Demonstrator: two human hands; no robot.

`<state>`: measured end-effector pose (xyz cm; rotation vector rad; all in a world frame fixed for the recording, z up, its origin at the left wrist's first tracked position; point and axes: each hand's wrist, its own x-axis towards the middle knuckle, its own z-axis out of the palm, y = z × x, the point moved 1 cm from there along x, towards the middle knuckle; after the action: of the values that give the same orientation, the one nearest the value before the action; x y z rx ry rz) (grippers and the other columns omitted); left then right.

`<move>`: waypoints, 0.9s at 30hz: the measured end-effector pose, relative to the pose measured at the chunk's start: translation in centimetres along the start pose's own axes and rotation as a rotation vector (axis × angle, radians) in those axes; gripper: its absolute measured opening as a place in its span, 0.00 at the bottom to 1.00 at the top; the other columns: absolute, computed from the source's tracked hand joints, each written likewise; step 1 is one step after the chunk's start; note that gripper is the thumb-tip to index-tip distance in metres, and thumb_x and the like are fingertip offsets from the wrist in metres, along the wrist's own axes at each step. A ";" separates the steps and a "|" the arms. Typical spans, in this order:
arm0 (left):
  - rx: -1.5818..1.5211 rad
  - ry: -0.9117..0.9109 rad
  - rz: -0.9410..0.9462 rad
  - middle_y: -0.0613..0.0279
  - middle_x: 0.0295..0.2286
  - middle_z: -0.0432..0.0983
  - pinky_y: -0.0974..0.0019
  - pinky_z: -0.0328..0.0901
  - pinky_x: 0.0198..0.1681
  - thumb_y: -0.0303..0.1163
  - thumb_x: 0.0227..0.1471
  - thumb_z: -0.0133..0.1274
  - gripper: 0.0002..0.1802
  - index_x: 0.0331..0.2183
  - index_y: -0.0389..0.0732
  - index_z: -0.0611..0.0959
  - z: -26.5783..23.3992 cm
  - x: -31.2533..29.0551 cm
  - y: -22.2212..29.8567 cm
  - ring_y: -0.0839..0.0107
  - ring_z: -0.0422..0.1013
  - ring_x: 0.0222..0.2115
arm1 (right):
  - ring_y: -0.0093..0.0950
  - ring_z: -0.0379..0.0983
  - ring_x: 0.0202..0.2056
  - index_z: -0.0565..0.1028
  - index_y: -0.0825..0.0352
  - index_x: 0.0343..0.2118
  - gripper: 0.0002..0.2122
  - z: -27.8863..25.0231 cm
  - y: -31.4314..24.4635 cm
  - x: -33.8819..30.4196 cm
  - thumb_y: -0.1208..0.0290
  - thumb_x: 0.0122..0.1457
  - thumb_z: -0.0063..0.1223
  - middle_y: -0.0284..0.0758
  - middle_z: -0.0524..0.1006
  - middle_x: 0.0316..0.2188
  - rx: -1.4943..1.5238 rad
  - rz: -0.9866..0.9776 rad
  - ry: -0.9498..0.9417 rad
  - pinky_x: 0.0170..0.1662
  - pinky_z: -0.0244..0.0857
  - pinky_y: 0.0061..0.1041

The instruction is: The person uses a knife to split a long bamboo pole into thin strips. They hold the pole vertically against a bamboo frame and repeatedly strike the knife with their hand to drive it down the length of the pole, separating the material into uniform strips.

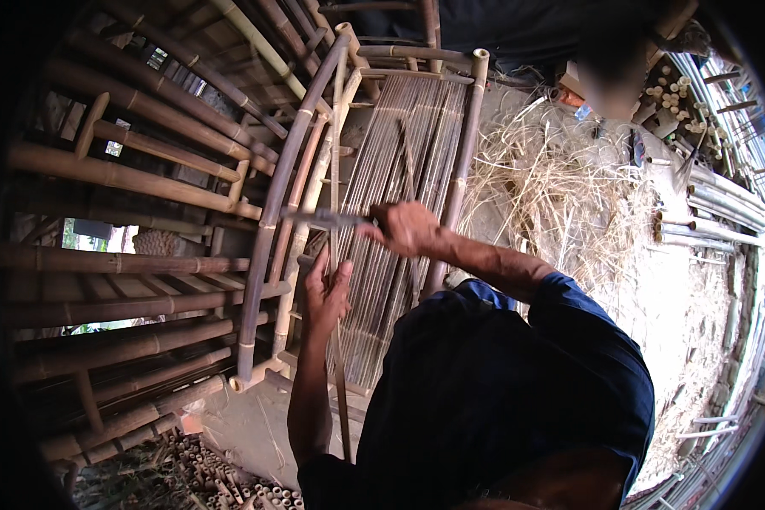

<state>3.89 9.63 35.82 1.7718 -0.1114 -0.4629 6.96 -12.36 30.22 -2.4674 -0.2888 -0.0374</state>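
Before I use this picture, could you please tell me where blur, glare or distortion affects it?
In the head view, the grey tool in the right fingers is smeared, probably by motion; the floor at right is washed out by bright light; the shirt sinks into near-black; the bamboo rail looks bowed, likely from the fisheye.

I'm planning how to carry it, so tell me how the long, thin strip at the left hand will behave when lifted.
The strip is probably light, being so narrow. Its ends likely flex or sway, since it reaches far past the left hand both ways.
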 end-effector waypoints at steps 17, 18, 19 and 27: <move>0.297 0.004 0.207 0.71 0.13 0.59 0.72 0.54 0.16 0.33 0.59 0.53 0.33 0.61 0.28 0.62 -0.2 -5.6 -1.1 0.85 0.57 0.15 | 0.14 0.45 0.11 0.60 0.56 0.16 0.34 -3.4 6.4 5.9 0.29 0.59 0.17 0.23 0.48 0.09 -0.123 0.248 0.037 0.11 0.53 0.24; 0.473 -0.001 0.344 0.69 0.13 0.60 0.70 0.54 0.18 0.33 0.59 0.52 0.34 0.61 0.26 0.61 -0.1 -6.5 -1.2 0.83 0.57 0.16 | 0.20 0.54 0.09 0.67 0.60 0.16 0.36 -4.7 8.2 6.6 0.29 0.60 0.20 0.28 0.56 0.08 -0.191 0.141 0.129 0.12 0.57 0.28; 0.466 -0.019 0.305 0.64 0.14 0.61 0.68 0.56 0.19 0.36 0.58 0.53 0.35 0.60 0.26 0.62 -0.2 -7.5 -1.6 0.81 0.58 0.18 | 0.25 0.60 0.10 0.70 0.62 0.18 0.37 -6.6 8.2 6.3 0.30 0.61 0.22 0.33 0.61 0.09 -0.230 0.067 0.215 0.14 0.60 0.30; -0.143 -0.133 0.118 0.63 0.21 0.74 0.68 0.70 0.23 0.45 0.62 0.48 0.22 0.43 0.33 0.76 -4.1 -7.5 -2.2 0.73 0.72 0.22 | 0.42 0.73 0.18 0.74 0.67 0.30 0.35 -9.9 5.0 4.9 0.34 0.63 0.28 0.42 0.72 0.13 -0.259 0.110 0.182 0.23 0.66 0.41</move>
<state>-1.89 16.31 36.37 1.5847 -0.2686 -0.4912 13.27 -21.26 35.48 -2.7089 -0.0726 -0.2660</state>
